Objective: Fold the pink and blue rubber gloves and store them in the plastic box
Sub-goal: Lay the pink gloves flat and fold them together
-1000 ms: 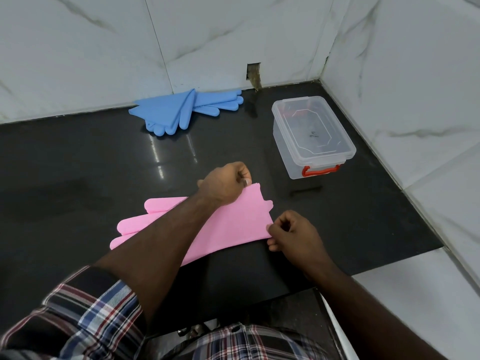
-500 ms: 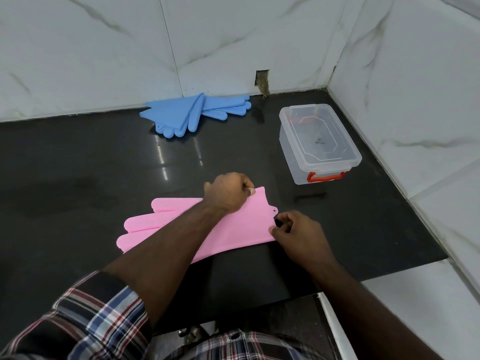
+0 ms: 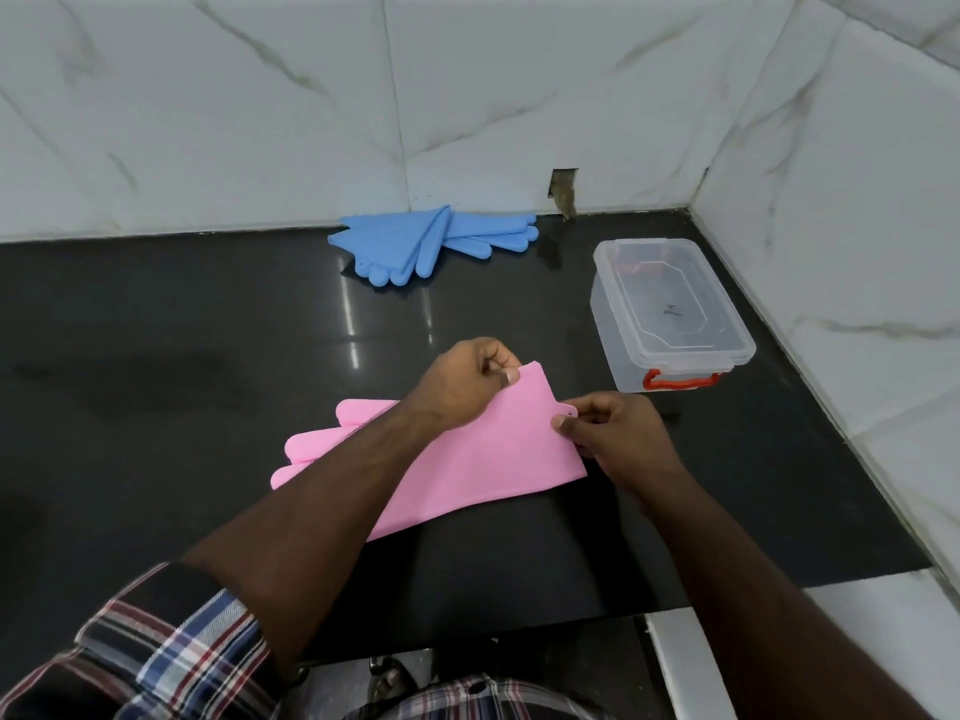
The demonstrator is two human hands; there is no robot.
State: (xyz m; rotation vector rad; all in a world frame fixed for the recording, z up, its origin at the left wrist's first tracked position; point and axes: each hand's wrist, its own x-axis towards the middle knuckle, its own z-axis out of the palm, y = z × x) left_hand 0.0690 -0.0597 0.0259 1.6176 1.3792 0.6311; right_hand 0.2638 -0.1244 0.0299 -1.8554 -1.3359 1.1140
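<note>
The pink gloves (image 3: pixel 488 459) lie flat on the black counter (image 3: pixel 182 366), fingers pointing left, cuff to the right. My left hand (image 3: pixel 467 379) pinches the far corner of the cuff. At the cuff's right edge, beside its small hanging tab, my right hand (image 3: pixel 613 433) pinches the rubber. The blue gloves (image 3: pixel 426 241) lie in a loose pile at the back against the wall. To the right stands the clear plastic box (image 3: pixel 670 314), its lid on and a red latch at its near end.
White marble walls (image 3: pixel 831 200) close the counter at the back and on the right, with a small hole in the back wall above the counter. The counter's front edge runs just under my forearms; a white ledge lies at the lower right.
My right hand has slid up the cuff edge from its near corner to the tab. The left hand still holds the far corner. The view has shifted slightly.
</note>
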